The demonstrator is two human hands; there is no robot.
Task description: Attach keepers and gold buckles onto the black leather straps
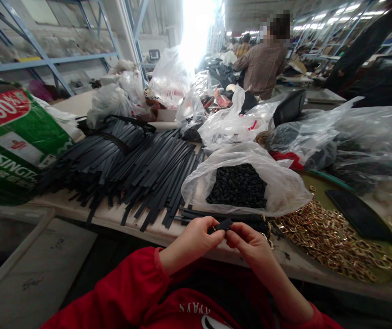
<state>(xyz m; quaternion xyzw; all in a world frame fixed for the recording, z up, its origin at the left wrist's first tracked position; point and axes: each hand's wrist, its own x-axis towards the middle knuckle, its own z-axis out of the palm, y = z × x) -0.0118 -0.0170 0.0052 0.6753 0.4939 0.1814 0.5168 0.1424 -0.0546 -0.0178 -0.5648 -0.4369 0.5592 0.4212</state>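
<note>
Here, left hand (202, 235) and right hand (247, 238) pinch a dark strip (223, 224) above the surface's near edge (156, 230), left of gold buckles (329, 237).

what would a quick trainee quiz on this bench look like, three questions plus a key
1. What is heaped in the tray: a) red buttons, b) gold buckles, c) white cups?
2. True or false: as the camera sees it, the tray is left of the open bag.
3. Fill in: the left grip and right grip hold a small ____ piece.

Key: 1. b. 2. False; it is right of the open bag. 3. black.
</note>
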